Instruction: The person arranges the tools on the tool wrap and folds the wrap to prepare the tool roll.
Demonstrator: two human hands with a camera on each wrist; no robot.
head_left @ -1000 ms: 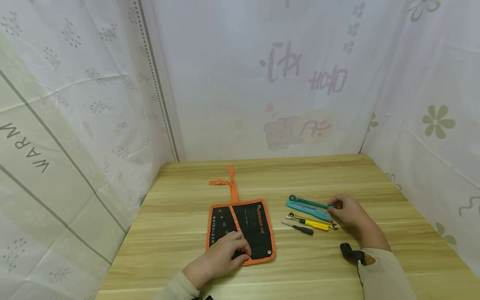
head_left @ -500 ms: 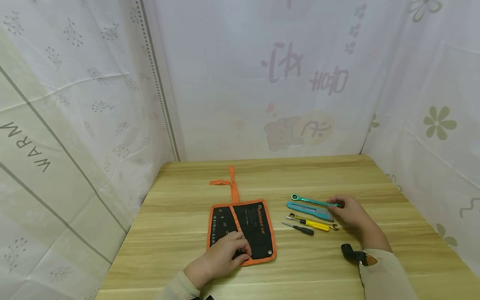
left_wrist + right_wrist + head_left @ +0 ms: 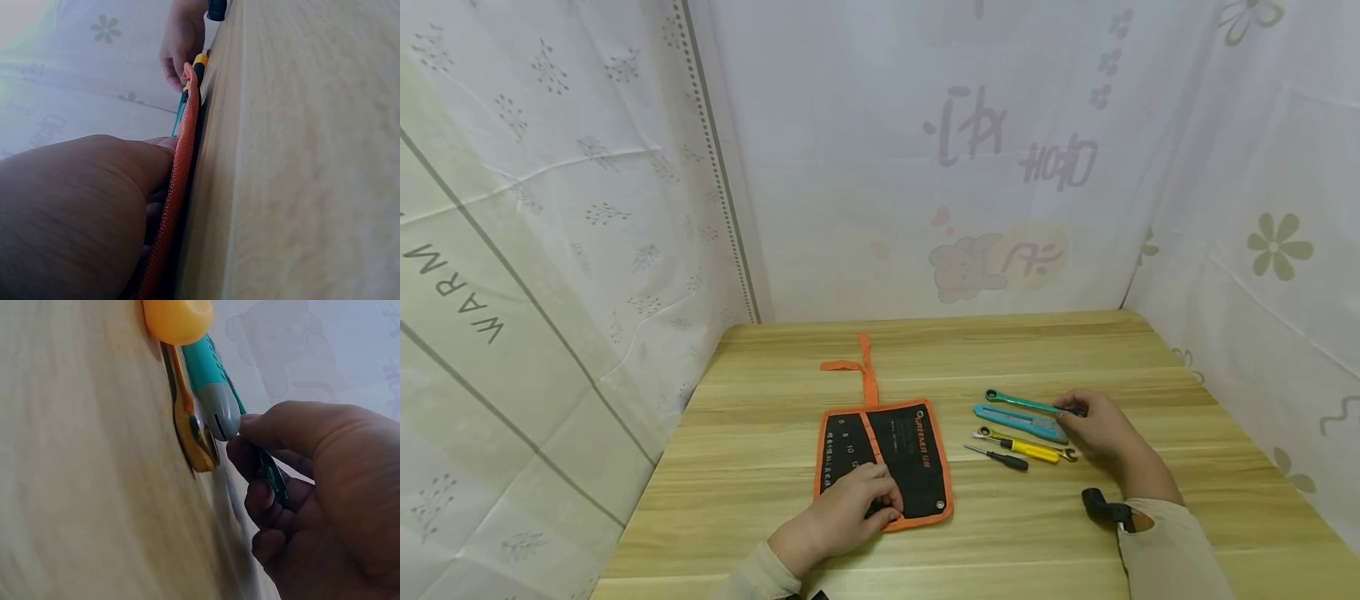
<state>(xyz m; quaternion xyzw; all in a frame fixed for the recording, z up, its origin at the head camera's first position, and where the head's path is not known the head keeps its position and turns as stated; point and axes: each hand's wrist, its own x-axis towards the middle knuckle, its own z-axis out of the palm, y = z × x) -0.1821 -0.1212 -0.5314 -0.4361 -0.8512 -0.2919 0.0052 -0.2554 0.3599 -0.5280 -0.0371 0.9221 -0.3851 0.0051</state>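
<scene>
My right hand [image 3: 1097, 422] pinches the open end of a green ratchet wrench [image 3: 1022, 402]; in the right wrist view its dark tip [image 3: 273, 478] passes between thumb and fingers. Just in front of it lies a teal utility knife [image 3: 1018, 421]. Closer still are a yellow-handled screwdriver [image 3: 1034, 450] beside a gold ratchet wrench [image 3: 1066, 454], and a small black screwdriver [image 3: 1006, 459]. My left hand [image 3: 848, 510] holds the lower edge of a black tool pouch [image 3: 916, 467] with orange trim, its fingers curled and thumb at the border. Part of the pouch is hidden under that hand.
Orange tie straps [image 3: 868, 375] stretch from the pouch's far edge over the wooden table [image 3: 760, 417]. Patterned white cloth [image 3: 850, 208] hangs behind and at both sides. A black wrist mount [image 3: 1103, 506] sticks out near the right sleeve.
The green wrench's ring end has shifted slightly to the right and away from the utility knife, in my right hand's hold. My left hand and the pouch stay put.
</scene>
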